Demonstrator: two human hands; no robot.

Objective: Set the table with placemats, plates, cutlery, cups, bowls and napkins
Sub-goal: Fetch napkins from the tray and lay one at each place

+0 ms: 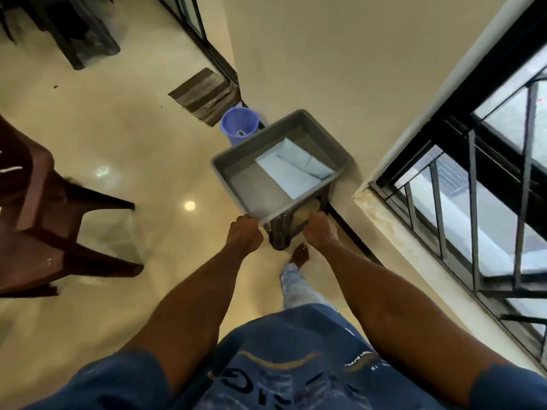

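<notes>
Shirt: blue, printed, filling the lower edge of the view
Left hand: curled closed on the near left corner of the grey tub
Right hand: closed on the near right edge of the same tub, fingers hidden below the rim
Grey tub: rectangular, held out in front at arm's length, tilted, near edge lowest
Napkins: white folded paper, lying inside the tub toward its right wall, one zigzag edge showing
Stool: dark, directly under the tub's near end; touching or just apart, cannot tell
Foot: bare, on the floor beside the stool, pale trouser leg above it
Blue bucket: on the floor beyond the tub, against the wall
Doormat: striped brown, past the bucket by a doorway
Brown chairs: plastic, at left, well apart from the tub
Window: dark frame with bars, at right
</notes>
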